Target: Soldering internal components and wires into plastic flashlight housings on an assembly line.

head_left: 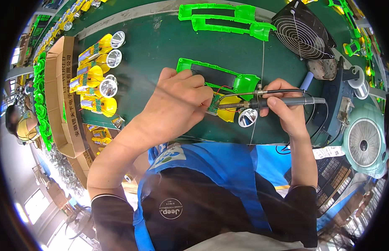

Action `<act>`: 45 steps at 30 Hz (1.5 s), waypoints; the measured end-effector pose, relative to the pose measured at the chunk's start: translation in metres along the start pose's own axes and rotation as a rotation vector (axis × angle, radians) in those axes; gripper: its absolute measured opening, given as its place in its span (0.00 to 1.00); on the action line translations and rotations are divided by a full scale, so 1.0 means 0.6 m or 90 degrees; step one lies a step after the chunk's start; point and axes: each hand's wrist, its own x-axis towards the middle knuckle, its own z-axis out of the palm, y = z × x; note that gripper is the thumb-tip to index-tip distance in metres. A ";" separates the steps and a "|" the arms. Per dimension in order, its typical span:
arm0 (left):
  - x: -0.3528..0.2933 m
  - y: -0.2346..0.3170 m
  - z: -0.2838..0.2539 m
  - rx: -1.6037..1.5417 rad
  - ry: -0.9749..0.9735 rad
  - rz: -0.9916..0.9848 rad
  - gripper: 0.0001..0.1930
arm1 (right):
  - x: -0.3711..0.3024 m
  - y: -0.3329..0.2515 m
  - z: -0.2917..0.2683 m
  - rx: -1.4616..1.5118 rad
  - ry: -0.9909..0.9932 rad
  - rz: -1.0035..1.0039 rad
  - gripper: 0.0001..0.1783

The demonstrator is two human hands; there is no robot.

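Observation:
My right hand is closed around a soldering iron with a thin solder-feed tube along its top. Its tip points left, over a yellow lamp assembly with a small green circuit board and a shiny round reflector. Thin red wires show at the board. From the left, my left hand comes in with its fingertips pinched at the board's edge; what they pinch is hidden. Just behind, a bright green plastic frame lies on the green bench, partly covered by my left hand.
Several yellow lamp assemblies lie in a column at left, beside a cardboard box. More green frames lie at the far side. A black fan, a solder spool and a pale green fan stand at right.

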 end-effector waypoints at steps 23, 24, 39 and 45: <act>0.001 0.009 0.013 0.033 0.038 -0.012 0.07 | -0.020 0.019 0.001 0.012 0.037 -0.038 0.12; 0.002 0.010 0.012 0.036 0.038 -0.012 0.07 | -0.023 0.015 0.005 -0.017 0.052 -0.043 0.15; 0.000 -0.006 -0.006 -0.049 -0.001 -0.001 0.08 | 0.006 -0.010 0.019 -0.151 0.178 -0.413 0.16; 0.056 -0.044 -0.025 0.189 0.096 -0.015 0.14 | 0.148 -0.034 0.039 -0.529 0.254 -0.586 0.26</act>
